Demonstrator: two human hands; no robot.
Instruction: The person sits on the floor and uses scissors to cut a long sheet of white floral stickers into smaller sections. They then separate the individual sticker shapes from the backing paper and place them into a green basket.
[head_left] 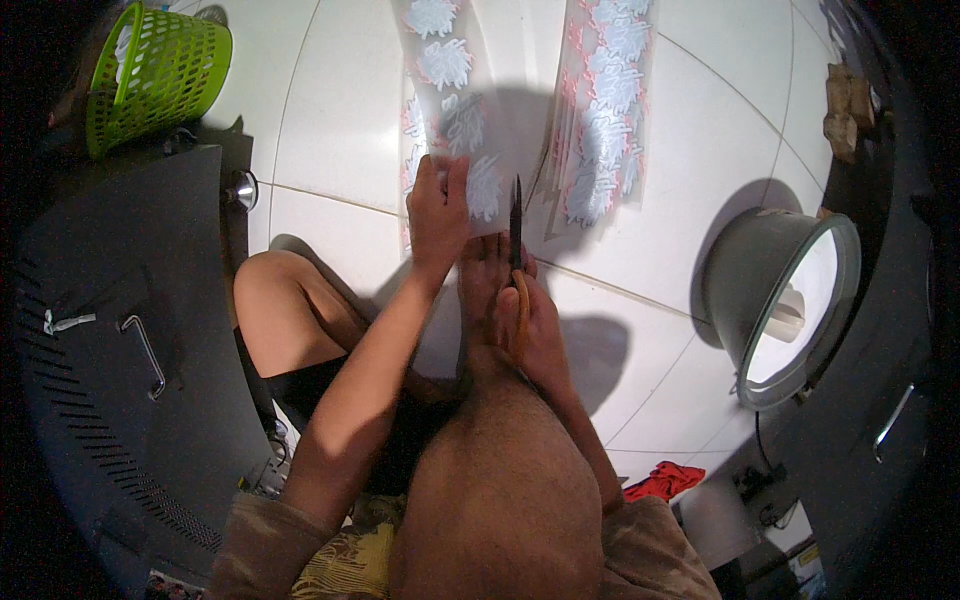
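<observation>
Left hand: the left hand (439, 222) lies over the near part of the left strip, fingers curled; whether it pinches the film cannot be told.
Right hand: the right hand (535, 325) grips the orange handles of the scissors (516, 235), dark blades apparently together, tips pointing away from the person.
Left strip: the clear strip with pale splashed motifs (445, 62) runs along the floor (340, 110), its near end by the toes of the foot (478, 290).
Good handling: cutting such film probably calls for a taut edge, square blades and short strokes — fingertips and toes well clear.
Right stack: similar strips (615, 70) lie to the right, overlapping.
Surroundings: lit grey lamp (722, 270) at right — green basket (190, 65) at upper left.
</observation>
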